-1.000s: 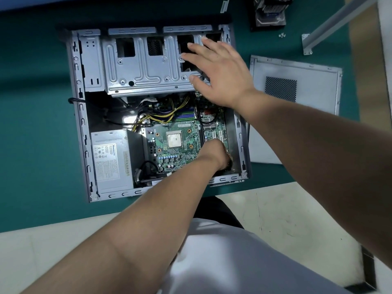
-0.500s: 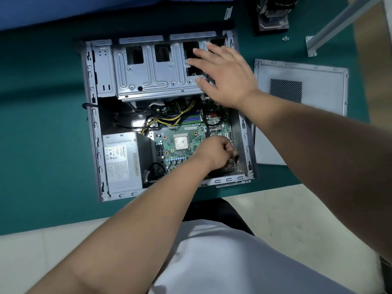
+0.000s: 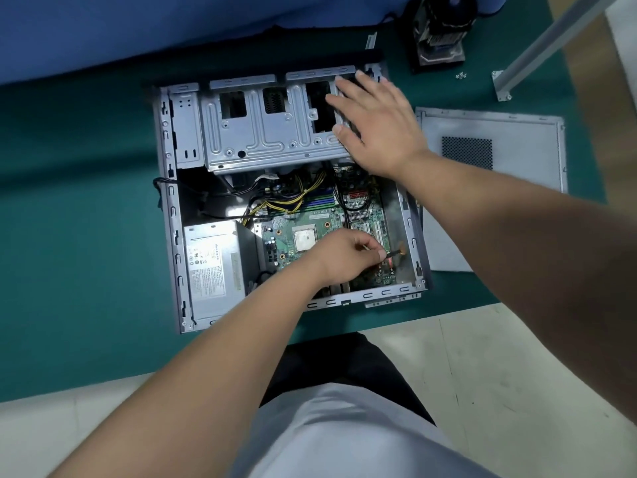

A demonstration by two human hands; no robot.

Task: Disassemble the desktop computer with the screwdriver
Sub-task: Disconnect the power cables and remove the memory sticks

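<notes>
Two hands: I see both inside the case (image 3: 169,215).
Left hand (image 3: 348,257): pinching screwdriver (image 3: 391,252) over motherboard (image 3: 320,232).
Right hand (image 3: 379,129): flat, fingers straight, on drive cage (image 3: 269,139).
PSU (image 3: 212,270) label: unreadable.

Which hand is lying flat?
The right hand, fingers straight, resting on the grey drive cage. The left hand pinches a thin tool.

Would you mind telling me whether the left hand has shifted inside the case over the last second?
Yes. The left hand has drawn back from the case's right wall toward the CPU, now pinching a thin tool.
</notes>
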